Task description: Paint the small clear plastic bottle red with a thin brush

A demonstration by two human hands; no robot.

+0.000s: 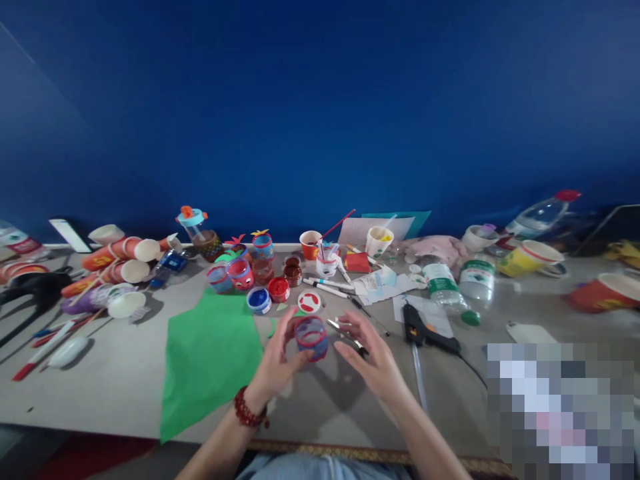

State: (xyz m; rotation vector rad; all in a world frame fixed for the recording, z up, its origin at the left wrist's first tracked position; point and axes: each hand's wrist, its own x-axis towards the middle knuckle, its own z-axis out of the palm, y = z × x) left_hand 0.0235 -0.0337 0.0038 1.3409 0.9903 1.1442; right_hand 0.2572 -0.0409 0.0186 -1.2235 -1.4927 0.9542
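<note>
My left hand (pixel 278 360) holds a small clear plastic cup (pixel 311 337) with a red rim band and blue band, its fingers curled round the cup's left side. A red bead bracelet (pixel 247 408) is on that wrist. My right hand (pixel 370 355) hovers just right of the cup with its fingers spread and holding nothing. Scissors (pixel 346 332) lie on the table under its fingertips. Beyond the cup stand open paint pots: blue (pixel 259 300), red (pixel 279 289) and a white lid with red paint (pixel 309 302).
A green paper sheet (pixel 207 357) lies left of my hands. A black glue gun (pixel 425 331) lies to the right. Paper cups (pixel 123 257) are piled at the left, with decorated cups, pens, plastic bottles (pixel 443 285) and paper at the back. A blue wall stands behind.
</note>
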